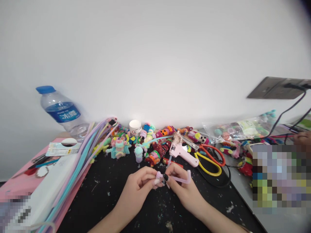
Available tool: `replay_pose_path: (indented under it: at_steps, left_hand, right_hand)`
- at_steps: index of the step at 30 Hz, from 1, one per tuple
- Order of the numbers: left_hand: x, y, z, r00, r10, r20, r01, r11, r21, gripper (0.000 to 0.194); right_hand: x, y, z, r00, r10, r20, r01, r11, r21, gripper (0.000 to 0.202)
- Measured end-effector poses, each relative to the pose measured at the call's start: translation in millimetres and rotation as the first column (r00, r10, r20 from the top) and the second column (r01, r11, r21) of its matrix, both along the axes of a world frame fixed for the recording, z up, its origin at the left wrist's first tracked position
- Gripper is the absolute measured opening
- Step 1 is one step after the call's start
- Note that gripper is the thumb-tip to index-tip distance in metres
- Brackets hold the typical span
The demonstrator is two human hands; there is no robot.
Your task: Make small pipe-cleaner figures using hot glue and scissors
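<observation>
My left hand (142,186) and my right hand (181,186) meet over the black mat (97,197). Between the fingertips of both is a lilac fuzzy stem (182,180), coiled at its left end and bent upward at its free right end. My left thumb and fingers pinch the coil; my right fingers close on the stem beside it. Just beyond my right hand lies a pink glue gun (183,154). A small mint and lilac fuzzy figure (138,154) stands behind my left hand.
Scissors with red and yellow handles (210,163) lie right of the glue gun. Long pastel stems (75,173) run along the left. A bottle (62,108), a white cup (135,127) and a bagged bundle (243,129) stand near the wall. Another person's hand (302,141) shows at right.
</observation>
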State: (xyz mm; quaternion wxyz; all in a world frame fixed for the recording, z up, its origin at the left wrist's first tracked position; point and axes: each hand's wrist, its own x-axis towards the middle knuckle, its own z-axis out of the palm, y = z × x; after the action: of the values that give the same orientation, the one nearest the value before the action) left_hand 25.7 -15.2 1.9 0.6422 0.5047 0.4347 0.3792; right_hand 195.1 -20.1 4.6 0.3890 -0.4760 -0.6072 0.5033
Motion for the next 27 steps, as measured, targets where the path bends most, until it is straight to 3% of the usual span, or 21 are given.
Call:
replay_pose_path:
  at_steps: [19, 27]
  left_hand:
    - [-6.4, 2.6, 0.2, 0.98, -0.143, 0.135, 0.155, 0.984, -0.086, 0.012]
    - [-4.3, 2.7, -2.3, 0.989, -0.123, 0.082, 0.129, 0.989, -0.072, 0.012]
  right_hand:
    - [-0.6, 3.6, -0.2, 1.0, 0.0, 0.015, 0.0, 1.0, -0.014, 0.023]
    - [0.7, 3.2, 0.9, 0.999, 0.003, 0.039, -0.003, 1.0, 0.012, 0.018]
